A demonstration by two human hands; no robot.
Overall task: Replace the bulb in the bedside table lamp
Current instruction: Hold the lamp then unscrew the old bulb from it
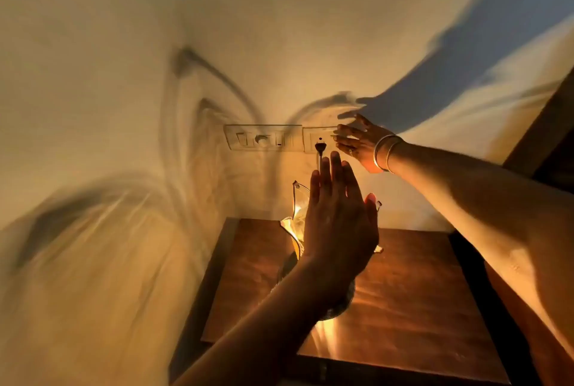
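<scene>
Glass lamp (299,224) lit behind flat left hand (338,224).

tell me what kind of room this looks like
Probably a bedroom corner: a small wooden bedside table against the wall, a lit glass lamp on it, and wall switch plates just above.

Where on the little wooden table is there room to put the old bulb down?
The bedside table is bare to the right of the lamp, out to its right edge, and in front toward the near edge. A narrower bare strip runs along its left side. The back middle is crowded: the lit lamp stands there, with the left hand open above it.
</scene>
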